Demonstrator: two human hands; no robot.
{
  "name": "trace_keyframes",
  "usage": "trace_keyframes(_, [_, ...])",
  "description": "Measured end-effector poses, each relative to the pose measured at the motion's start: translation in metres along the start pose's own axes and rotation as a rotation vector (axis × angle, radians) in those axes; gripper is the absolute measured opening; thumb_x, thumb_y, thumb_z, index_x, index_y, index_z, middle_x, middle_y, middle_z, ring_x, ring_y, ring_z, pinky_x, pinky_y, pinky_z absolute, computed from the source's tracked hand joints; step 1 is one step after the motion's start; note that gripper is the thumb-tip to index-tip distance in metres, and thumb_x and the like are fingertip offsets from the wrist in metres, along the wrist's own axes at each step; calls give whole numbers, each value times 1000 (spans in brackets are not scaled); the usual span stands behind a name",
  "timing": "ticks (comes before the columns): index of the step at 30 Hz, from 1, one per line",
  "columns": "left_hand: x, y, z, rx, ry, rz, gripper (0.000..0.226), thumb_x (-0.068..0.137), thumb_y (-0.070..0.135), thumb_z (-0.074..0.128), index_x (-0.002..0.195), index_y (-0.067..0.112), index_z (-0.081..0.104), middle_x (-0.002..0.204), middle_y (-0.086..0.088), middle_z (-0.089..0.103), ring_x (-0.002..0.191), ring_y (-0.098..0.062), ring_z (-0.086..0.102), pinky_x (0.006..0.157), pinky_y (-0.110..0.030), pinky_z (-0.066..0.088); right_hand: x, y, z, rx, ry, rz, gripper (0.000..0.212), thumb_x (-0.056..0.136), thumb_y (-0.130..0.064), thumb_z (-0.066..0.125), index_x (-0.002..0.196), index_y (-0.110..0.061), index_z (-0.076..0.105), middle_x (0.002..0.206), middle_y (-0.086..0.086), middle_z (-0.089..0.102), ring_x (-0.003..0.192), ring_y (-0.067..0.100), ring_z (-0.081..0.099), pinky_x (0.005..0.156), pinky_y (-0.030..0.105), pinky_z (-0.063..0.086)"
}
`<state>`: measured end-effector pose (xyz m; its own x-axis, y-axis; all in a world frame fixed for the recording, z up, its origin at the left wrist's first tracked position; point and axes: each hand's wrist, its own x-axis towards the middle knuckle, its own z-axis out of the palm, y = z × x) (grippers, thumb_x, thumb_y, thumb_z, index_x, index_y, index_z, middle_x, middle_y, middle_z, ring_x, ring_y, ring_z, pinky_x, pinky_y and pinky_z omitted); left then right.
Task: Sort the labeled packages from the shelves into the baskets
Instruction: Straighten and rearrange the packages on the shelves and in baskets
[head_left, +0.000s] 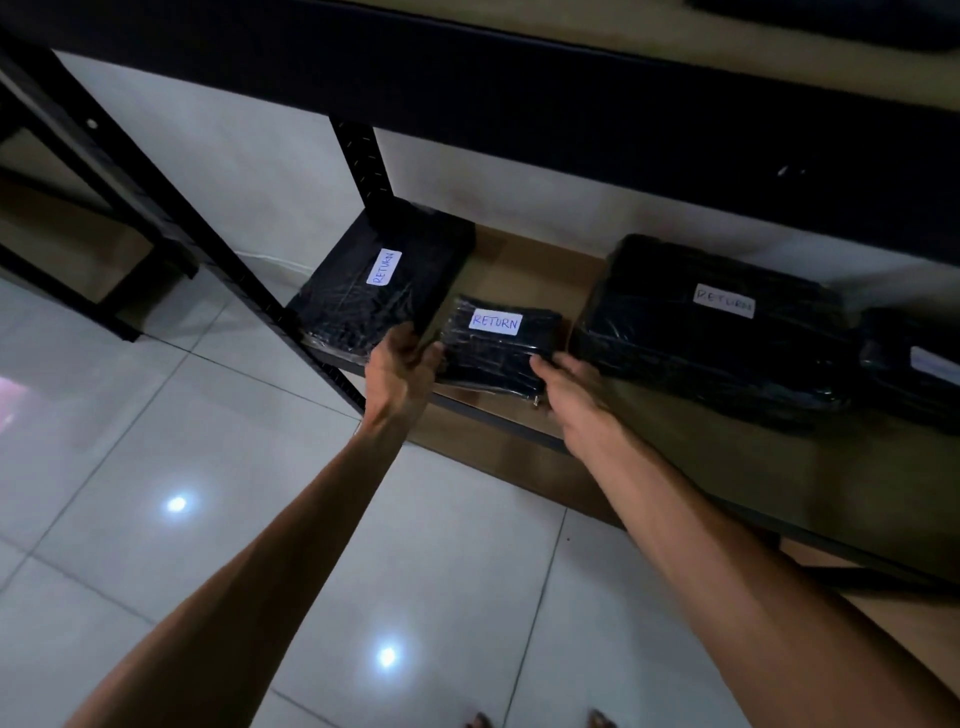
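Both hands are taking the small RETURN package off the low shelf.

Head view: the left hand (402, 358) is curling its fingers round the left end of the small RETURN package (496, 345), which is lying near the front edge of the low shelf (524, 260), while the right hand (569, 384) is pressing relaxed fingers against its right end. A flat RETURN package (382, 280) is lying in the shelf's left corner, just beside the left hand; a large RETURN package (711, 322) is sitting to the right. The slippery film wrap could be letting the package slide from the looser right hand, and the left wrist could be catching the black upright post (171, 218). No basket is showing.
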<state>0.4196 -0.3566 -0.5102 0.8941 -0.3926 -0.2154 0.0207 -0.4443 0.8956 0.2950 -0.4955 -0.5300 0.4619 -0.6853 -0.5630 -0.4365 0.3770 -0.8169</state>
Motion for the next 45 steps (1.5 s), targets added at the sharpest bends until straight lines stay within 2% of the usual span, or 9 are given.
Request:
trace_keyframes(2, [-3, -9, -8, 114, 32, 110, 37, 94, 21, 66, 128, 10, 56, 115, 2, 65, 96, -11, 66, 75, -12, 51, 9, 3, 5, 15, 39, 15, 16, 96, -25, 62, 111, -23, 69, 124, 5, 66, 107, 23, 65, 96, 40, 54])
trace_keyframes(7, [-4, -31, -36, 323, 133, 275, 32, 95, 28, 62, 125, 19, 55, 124, -5, 59, 110, -24, 57, 86, -43, 54, 23, 9, 10, -200, 130, -23, 26, 94, -28, 65, 113, -11, 70, 116, 11, 69, 103, 28, 67, 92, 41, 55])
trace_keyframes(12, [0, -37, -59, 306, 227, 134, 48, 93, 30, 65, 136, 16, 48, 139, -11, 47, 126, -25, 43, 97, -40, 46, 14, 8, 8, -363, 106, -9, 28, 94, -11, 63, 115, 8, 59, 112, 22, 66, 97, 35, 69, 82, 38, 57])
trace_keyframes(16, [13, -41, -69, 175, 210, -82, 72, 89, 50, 66, 145, 16, 37, 143, -11, 42, 129, -28, 43, 102, -44, 46, -2, -3, 5, -520, 160, -164, 33, 94, -18, 64, 118, 4, 57, 105, 14, 66, 85, 18, 61, 67, 22, 52])
trace_keyframes(22, [34, -39, -68, -274, 161, -291, 74, 87, 51, 68, 144, 14, 39, 139, -10, 55, 125, -30, 55, 103, -46, 49, 15, -44, 41, -766, 97, -504, 33, 97, -40, 57, 119, -15, 58, 113, 7, 65, 85, 10, 62, 71, 29, 57])
trace_keyframes(27, [47, -52, -61, -290, 238, -271, 96, 70, 70, 71, 146, 22, 36, 141, -6, 49, 125, -25, 53, 105, -48, 48, 69, -96, 106, -817, -12, -570, 67, 102, -42, 47, 155, -10, 23, 157, 14, 31, 142, 28, 34, 111, 34, 30])
trace_keyframes(33, [56, -57, -51, -230, 287, -311, 90, 85, 49, 71, 152, 14, 21, 150, -4, 22, 136, -29, 33, 116, -42, 33, 133, -131, 150, -994, -21, -399, 84, 98, -61, 39, 158, -11, 9, 164, 12, 12, 150, 33, 13, 122, 45, 14])
trace_keyframes(37, [67, -64, -48, -255, 218, -324, 78, 87, 43, 71, 148, 16, 30, 145, -5, 24, 129, -33, 44, 107, -46, 45, 157, -145, 159, -1034, -96, -345, 85, 96, -61, 42, 157, -10, 14, 163, 12, 18, 149, 33, 18, 121, 45, 19])
trace_keyframes(45, [65, -65, -46, -147, 242, -301, 72, 91, 37, 67, 148, 15, 29, 151, -4, 16, 140, -32, 21, 112, -56, 38, 166, -148, 151, -948, -62, -335, 82, 76, -54, 77, 135, -3, 52, 137, 18, 56, 125, 33, 54, 103, 39, 47])
